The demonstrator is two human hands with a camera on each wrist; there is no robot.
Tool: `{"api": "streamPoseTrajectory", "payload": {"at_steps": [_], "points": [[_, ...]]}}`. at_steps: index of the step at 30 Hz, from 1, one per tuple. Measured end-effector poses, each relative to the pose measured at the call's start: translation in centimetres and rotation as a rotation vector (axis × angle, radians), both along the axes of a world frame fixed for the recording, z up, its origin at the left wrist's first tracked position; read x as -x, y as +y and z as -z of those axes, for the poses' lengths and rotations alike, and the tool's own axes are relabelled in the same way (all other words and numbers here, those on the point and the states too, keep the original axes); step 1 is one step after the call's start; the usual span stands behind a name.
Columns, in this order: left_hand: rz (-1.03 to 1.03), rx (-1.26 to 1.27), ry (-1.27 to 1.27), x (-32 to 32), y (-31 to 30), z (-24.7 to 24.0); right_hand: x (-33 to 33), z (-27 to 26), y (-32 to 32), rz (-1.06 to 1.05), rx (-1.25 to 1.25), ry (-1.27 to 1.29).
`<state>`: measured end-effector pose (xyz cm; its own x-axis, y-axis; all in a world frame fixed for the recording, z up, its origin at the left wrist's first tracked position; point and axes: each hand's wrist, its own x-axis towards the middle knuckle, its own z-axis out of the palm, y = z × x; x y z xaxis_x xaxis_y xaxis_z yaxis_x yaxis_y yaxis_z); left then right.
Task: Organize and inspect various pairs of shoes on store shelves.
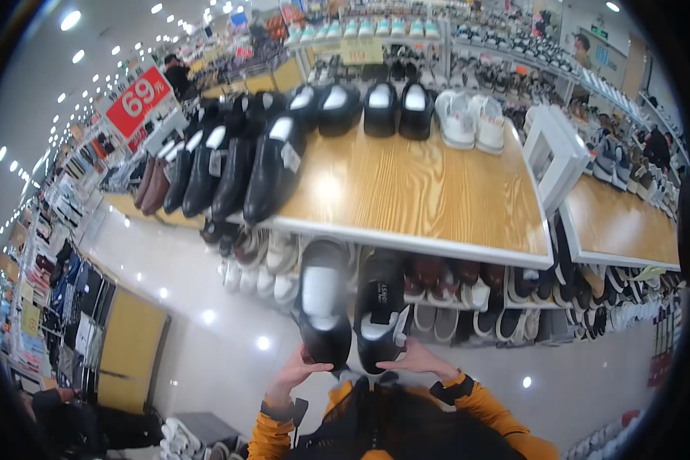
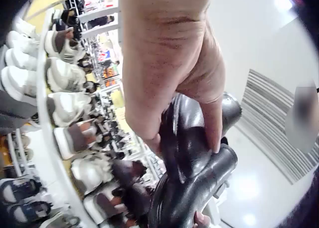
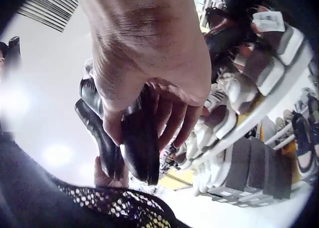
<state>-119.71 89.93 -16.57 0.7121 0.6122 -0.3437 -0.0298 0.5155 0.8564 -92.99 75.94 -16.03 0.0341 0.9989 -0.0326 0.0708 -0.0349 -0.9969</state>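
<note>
a: where are the two shoes?
b: held side by side in front of the counter (image 1: 422, 192), just below its edge, toes pointing away from the person.
a: and the hands?
b: the left hand (image 1: 295, 374) grips the heel of the left black shoe (image 1: 322, 307), and the right hand (image 1: 414, 359) curls round the right black shoe (image 1: 379, 310).
a: on the counter?
b: a row of black shoes (image 1: 238, 165) and white sneakers (image 1: 471, 119).

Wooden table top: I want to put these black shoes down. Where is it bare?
The light wooden table top is bare between the glossy black loafers and the white frame stand, before the white sneakers. The shelved shoes below are crowded.
</note>
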Motion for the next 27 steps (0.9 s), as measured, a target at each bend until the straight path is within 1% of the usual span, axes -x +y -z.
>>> {"api": "streamPoseTrajectory", "payload": {"at_steps": [1,2,3,4,5,6,7,9,10,12,14,18,21,23,27], "points": [[0.068,0.008,0.103,1.1,-1.3,1.2,-0.2,-0.5,-1.5,-0.095,0.220,-0.033],[0.139,0.012,0.198,2.0,-2.4,2.3,-0.1,1.2,-2.8,-0.113,0.223,0.002],[0.131,0.033,0.206,2.8,-3.5,3.8,0.0,3.0,-3.8,-0.129,0.216,0.028],[0.141,0.114,0.114,3.2,-4.4,4.6,0.0,3.8,-4.6,-0.137,0.226,0.031],[0.152,0.189,0.020,3.6,-5.0,5.2,0.0,4.3,-5.2,-0.158,0.304,0.065],[0.096,0.209,-0.002,3.7,-5.6,5.9,0.1,4.8,-5.4,-0.176,0.380,0.099],[0.094,0.211,-0.001,3.7,-5.8,6.3,0.2,4.9,-5.3,-0.178,0.382,0.100],[0.063,0.272,0.106,3.6,-5.6,7.3,0.4,5.0,-4.9,-0.161,0.334,0.179],[0.063,0.270,0.105,3.4,-5.5,7.5,0.4,5.5,-4.4,-0.161,0.332,0.178],[0.041,0.373,0.042,3.0,-5.0,7.8,0.5,6.5,-3.1,-0.167,0.385,0.340],[0.020,0.379,0.028,2.9,-4.4,8.0,0.7,5.9,-1.9,-0.178,0.394,0.305],[-0.029,0.394,-0.001,2.9,-2.0,7.6,0.8,5.5,0.6,-0.229,0.441,0.228],[-0.039,0.367,0.028,2.7,0.9,6.3,1.3,4.9,3.3,-0.226,0.367,0.190],[-0.013,0.342,-0.004,2.4,3.7,6.7,1.7,4.5,5.5,-0.193,0.347,0.222],[0.050,0.293,-0.021,1.6,9.8,6.3,2.2,6.0,10.7,-0.149,0.299,0.277]]}}
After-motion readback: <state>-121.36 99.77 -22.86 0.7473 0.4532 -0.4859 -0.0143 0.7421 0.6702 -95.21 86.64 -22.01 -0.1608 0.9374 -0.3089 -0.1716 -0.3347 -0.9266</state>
